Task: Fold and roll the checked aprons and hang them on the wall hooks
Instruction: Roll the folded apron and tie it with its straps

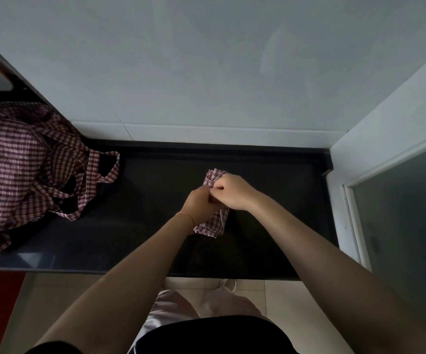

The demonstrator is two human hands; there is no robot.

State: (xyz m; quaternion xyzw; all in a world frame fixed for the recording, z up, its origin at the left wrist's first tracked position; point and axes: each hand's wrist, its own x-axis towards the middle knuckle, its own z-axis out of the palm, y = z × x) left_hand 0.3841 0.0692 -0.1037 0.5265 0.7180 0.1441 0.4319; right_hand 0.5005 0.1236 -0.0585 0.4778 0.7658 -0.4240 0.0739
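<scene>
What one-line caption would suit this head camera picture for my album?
Both hands, left hand and right hand, grip a rolled checked apron on a dark counter, beside a heap of aprons.

At the centre of the frame we see a rolled apron [213, 224] of thin woven cloth, checked maroon and white, matt and slightly crinkled. At the left, the heap of aprons [20, 172] is the same soft, rumpled cloth, its straps flat woven bands. We see them lying on a black stone countertop [142, 226], polished and faintly glossy along its front edge. The wall [206, 72] above looks smooth and matt grey. At lower right we see a frosted glass panel [406, 238].
</scene>
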